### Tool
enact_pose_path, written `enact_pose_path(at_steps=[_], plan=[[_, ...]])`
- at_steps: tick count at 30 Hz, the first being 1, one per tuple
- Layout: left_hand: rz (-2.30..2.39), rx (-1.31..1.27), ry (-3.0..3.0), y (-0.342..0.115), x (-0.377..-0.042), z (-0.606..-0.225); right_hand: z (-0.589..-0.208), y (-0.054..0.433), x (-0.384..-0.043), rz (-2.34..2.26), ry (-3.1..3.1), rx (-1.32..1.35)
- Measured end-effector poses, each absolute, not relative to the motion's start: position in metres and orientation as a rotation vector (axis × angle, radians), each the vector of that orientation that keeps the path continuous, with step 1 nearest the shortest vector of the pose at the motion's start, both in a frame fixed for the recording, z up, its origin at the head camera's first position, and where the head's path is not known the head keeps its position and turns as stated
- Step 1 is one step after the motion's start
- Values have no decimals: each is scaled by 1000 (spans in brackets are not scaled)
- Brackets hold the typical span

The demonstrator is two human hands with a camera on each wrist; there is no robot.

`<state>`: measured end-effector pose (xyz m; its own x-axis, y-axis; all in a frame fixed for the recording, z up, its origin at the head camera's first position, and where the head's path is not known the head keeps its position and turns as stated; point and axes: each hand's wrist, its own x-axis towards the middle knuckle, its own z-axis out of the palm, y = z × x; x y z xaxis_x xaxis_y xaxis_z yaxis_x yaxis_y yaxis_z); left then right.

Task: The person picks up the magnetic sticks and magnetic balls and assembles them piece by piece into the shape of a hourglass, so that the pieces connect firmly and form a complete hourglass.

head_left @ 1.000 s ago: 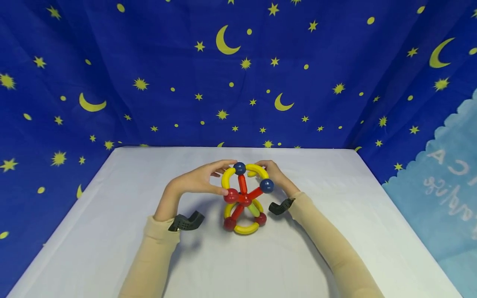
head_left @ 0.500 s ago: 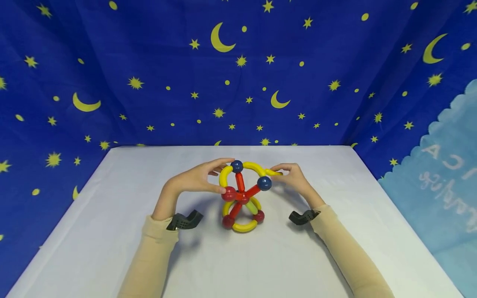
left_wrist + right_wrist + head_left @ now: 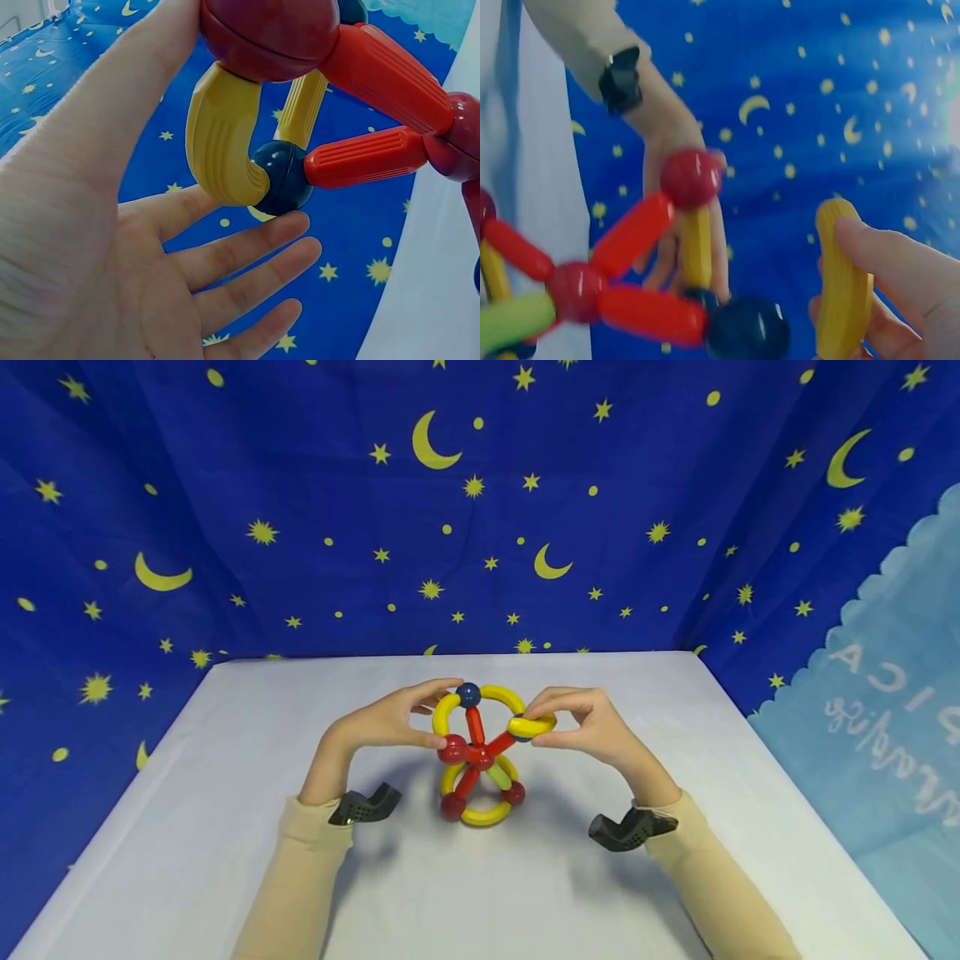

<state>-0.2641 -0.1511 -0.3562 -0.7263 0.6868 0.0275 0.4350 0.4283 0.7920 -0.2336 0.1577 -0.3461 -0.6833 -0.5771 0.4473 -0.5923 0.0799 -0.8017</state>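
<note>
A magnetic ball-and-rod structure [image 3: 482, 758] stands upright on the table, with red rods and a light green rod [image 3: 498, 776] spreading from its central red ball. Yellow curved rods link its outer balls. My left hand [image 3: 390, 717] steadies it from the left, thumb at a red ball [image 3: 452, 749] and forefinger by the top blue ball [image 3: 468, 695]; its other fingers extend behind. My right hand [image 3: 596, 727] pinches a loose yellow curved rod [image 3: 838, 292] between thumb and fingers. In the head view this rod overlaps the right blue ball [image 3: 750, 330]; the right wrist view shows a gap between them.
The white-covered table [image 3: 480, 893] ends at a blue curtain [image 3: 330, 485] printed with yellow moons and stars. A light-blue panel with white letters [image 3: 892, 718] hangs at the right. Black wrist mounts [image 3: 365, 804] sit on both sleeves.
My right hand has come out from behind the structure to its right side, bringing the yellow curved rod round in front of the right blue ball. The left hand stays on the structure.
</note>
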Motion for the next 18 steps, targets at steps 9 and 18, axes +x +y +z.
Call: enact_pose_path(at_steps=[9,18], plan=[[1165,960,2388,-147,-267,-357,-352,130,-232,1601,-2351,1414],[1181,955,2381,-151,-265,-356,-359,119,-228,1595,-2320,1318]])
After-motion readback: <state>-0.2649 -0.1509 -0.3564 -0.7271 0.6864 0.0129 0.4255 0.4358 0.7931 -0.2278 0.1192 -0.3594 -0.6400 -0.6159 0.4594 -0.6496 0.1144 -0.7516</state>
